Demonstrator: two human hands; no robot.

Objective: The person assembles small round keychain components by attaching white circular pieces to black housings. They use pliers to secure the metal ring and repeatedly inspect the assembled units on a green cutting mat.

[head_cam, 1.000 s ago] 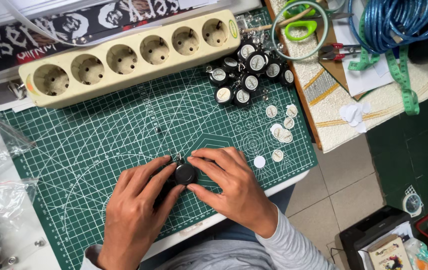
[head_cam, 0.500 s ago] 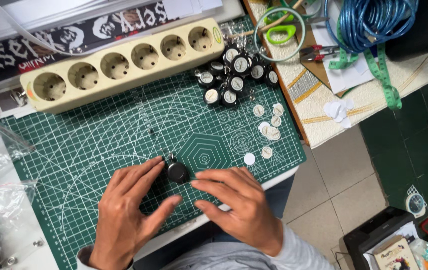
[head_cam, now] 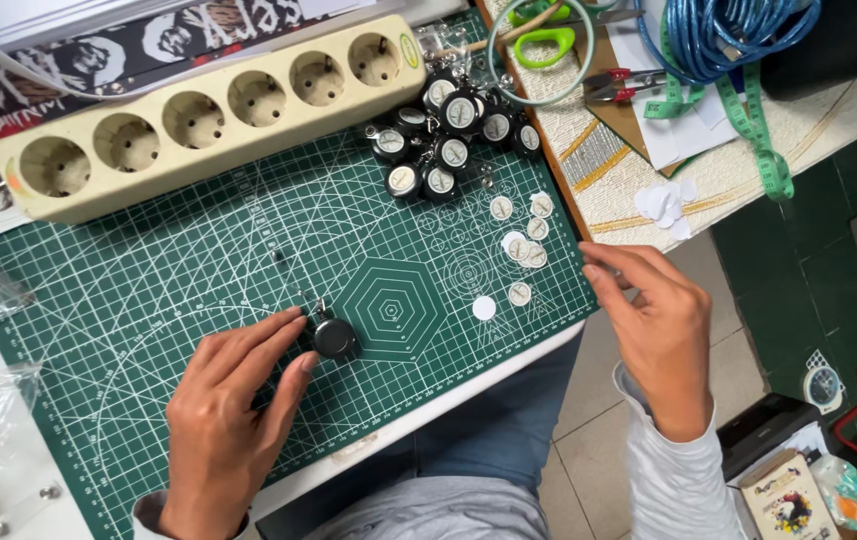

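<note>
My left hand (head_cam: 223, 420) rests on the green cutting mat (head_cam: 148, 300), near edge, w/ index and thumb pinching a small black round badge reel (head_cam: 334, 338) just left of the printed hexagon. My right hand (head_cam: 653, 325) hangs off the mat's right edge, fingers loose and spread, gripping nothing, fingertips near the loose white round stickers (head_cam: 518, 250). Far side, a pile of more black reels w/ white faces (head_cam: 453, 125) sits by the right end of a cream six-socket power strip (head_cam: 208, 105). Green-handled scissors (head_cam: 543, 40) lie farther right.
</note>
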